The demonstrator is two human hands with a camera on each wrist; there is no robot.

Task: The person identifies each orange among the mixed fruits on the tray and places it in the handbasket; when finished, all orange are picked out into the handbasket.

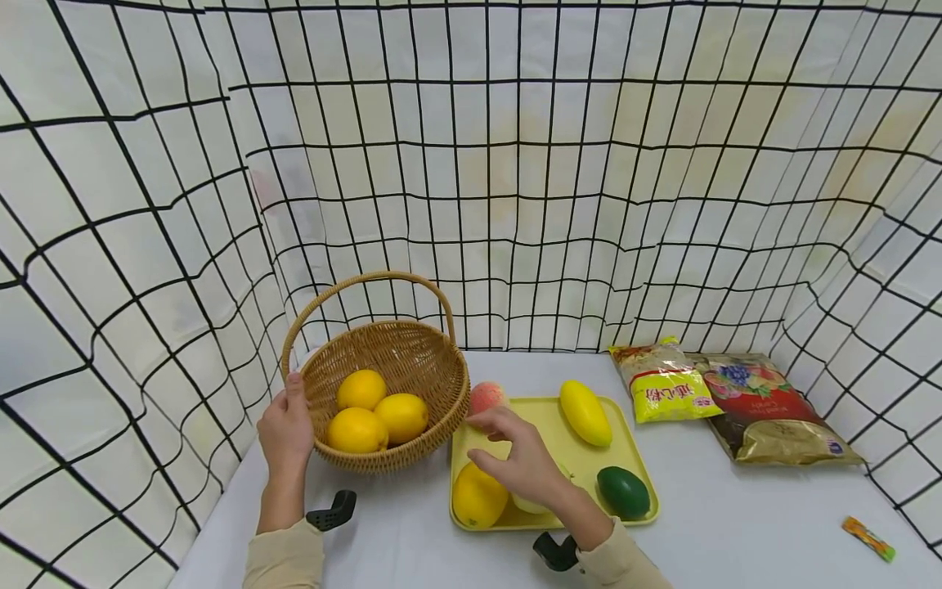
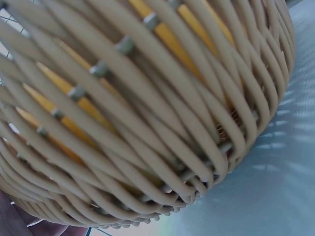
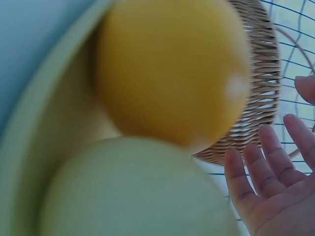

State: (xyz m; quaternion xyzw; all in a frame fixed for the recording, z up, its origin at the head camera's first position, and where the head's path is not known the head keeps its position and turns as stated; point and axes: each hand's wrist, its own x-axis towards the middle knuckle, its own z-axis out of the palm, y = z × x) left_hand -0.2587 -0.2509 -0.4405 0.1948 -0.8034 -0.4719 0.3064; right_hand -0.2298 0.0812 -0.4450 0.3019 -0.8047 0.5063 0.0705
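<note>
My left hand grips the left side of a wicker basket, thumb at the foot of its arched handle. The basket tilts towards me, and three yellow-orange fruits lie inside. In the left wrist view the basket's weave fills most of the picture. My right hand hovers over a yellow tray, fingers spread and holding nothing. Below it are an orange-yellow fruit and a pale green round fruit, partly hidden in the head view. A peach sits at the tray's back left corner.
A yellow mango and a dark green avocado-like fruit lie on the tray's right side. Beyond are a yellow-labelled bag and a red and gold candy bag. A small orange packet lies front right. Gridded cloth walls surround the table.
</note>
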